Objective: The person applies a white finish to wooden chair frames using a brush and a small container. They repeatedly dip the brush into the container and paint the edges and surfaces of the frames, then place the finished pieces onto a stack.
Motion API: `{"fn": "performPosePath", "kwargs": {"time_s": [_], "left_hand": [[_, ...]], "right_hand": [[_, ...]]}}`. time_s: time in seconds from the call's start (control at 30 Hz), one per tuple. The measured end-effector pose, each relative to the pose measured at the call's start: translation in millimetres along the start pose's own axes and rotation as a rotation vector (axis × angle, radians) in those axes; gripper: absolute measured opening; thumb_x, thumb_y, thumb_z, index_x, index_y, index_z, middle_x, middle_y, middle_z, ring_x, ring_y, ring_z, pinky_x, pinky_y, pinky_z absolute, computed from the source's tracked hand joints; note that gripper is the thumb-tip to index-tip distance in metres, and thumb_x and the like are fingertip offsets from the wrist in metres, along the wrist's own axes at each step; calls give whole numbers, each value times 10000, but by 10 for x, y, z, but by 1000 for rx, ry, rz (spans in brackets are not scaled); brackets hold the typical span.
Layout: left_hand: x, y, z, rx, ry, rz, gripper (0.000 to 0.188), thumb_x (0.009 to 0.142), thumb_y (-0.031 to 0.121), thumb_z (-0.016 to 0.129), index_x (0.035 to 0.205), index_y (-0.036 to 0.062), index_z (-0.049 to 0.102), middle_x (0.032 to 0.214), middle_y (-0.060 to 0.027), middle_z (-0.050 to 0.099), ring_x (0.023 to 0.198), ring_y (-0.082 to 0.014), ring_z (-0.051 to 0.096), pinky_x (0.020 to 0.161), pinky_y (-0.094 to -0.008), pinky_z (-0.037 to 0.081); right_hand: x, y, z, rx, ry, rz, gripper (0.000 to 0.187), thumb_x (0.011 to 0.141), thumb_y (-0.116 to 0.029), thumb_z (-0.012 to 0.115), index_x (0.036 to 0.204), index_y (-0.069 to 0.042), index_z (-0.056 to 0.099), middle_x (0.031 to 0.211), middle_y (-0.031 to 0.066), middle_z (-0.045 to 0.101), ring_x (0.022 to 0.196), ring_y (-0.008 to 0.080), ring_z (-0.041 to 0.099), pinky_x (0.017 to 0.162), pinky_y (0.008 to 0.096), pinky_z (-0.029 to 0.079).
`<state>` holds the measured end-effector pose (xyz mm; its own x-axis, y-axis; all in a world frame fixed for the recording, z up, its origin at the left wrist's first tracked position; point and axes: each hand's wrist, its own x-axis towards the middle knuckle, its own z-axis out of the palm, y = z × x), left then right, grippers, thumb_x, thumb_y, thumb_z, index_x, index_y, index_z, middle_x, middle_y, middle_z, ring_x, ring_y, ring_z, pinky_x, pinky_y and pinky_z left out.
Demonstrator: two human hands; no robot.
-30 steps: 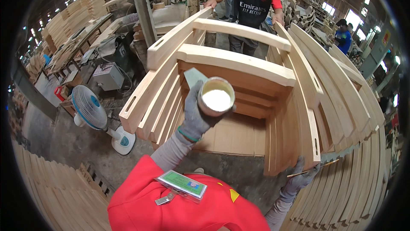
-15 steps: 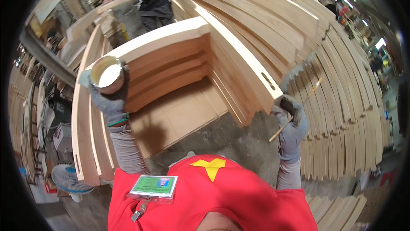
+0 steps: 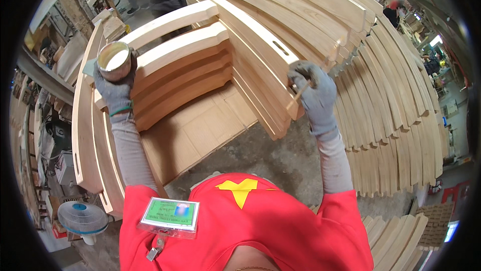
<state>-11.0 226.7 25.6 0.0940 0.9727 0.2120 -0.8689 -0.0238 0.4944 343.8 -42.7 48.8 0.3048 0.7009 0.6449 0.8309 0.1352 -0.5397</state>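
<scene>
While holding the stained cup of white liquid (image 3: 114, 63) at the upper left of the frame, aim for a level mouth, away from the curved crosspieces (image 3: 175, 48) just beside it. Wrap the gloved left hand (image 3: 116, 89) snugly, as now, with fingers closed around the cup's wall and a flat pale-green piece (image 3: 89, 67) beside them. Right of centre, pinch the thin stick (image 3: 299, 96) in the gloved right hand (image 3: 318, 95), with fingers drawn in around it, near the end of the slotted rail (image 3: 258, 33). Cannot tell any contact between stick and wood from this angle. Best, probably, to steady the wrist, work with light strokes and load little liquid, so as to avoid drips on the brown board (image 3: 200, 125) at centre. Mind the stacked curved slats (image 3: 388, 90) close to the right sleeve. Farther out, allow for jolts from the co-worker (image 3: 168, 0) at the top edge, and note the fan (image 3: 82, 217) at lower left.
</scene>
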Motion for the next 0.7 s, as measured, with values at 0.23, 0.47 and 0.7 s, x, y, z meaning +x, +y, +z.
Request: {"fn": "performPosePath", "kwargs": {"time_s": [0.23,0.47,0.7], "left_hand": [[-102,-147,245,-65,-110,-138,463,874,374,403,1211,66,475,1229,-171,487,1138,-367,460,975,-541,375],[-1100,-513,715,-206,-119,-435,588,871,536,419,1222,66,466,1159,-168,541,1061,-359,527,899,-529,439],[-1565,-649,943,-217,-203,-610,595,874,570,368,1255,120,443,1203,-126,521,1103,-307,513,937,-527,396]], "right_hand": [[126,-137,-25,379,187,-73,314,889,-117,511,1157,45,523,979,132,624,863,170,602,760,305,489],[-231,-513,-576,220,202,70,695,904,-581,328,1184,29,509,979,72,567,810,140,521,693,285,418],[-376,-910,-520,647,213,344,143,854,-73,544,970,8,566,853,96,568,715,146,541,638,271,440]]}}
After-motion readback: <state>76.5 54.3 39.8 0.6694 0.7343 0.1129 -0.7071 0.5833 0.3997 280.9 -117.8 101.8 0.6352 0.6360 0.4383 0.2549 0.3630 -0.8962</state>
